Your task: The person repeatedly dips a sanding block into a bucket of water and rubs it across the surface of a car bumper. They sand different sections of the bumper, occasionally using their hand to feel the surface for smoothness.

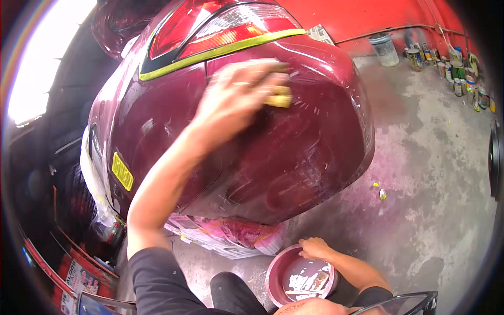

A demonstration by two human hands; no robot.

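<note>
My left hand point(233, 94), blurred by motion, is closed around a small yellow block point(279, 97) against the dark red car bumper point(294, 152), below the tail light point(236, 23). Yellow-green tape point(220, 50) runs along the light's lower edge. Pale streaks and scuffs mark the bumper. Low down, my right hand point(315, 248) grips the rim of a reddish round basin point(274, 278). Liquid with bright reflections and a thin stick-like item show inside the basin.
Masking paper point(226, 239) with pink overspray hangs under the bumper. A bucket point(385, 51) and several cans point(458, 79) stand by the red wall at the back right. Small yellow-white scraps point(382, 194) lie on the stained concrete floor point(420, 152).
</note>
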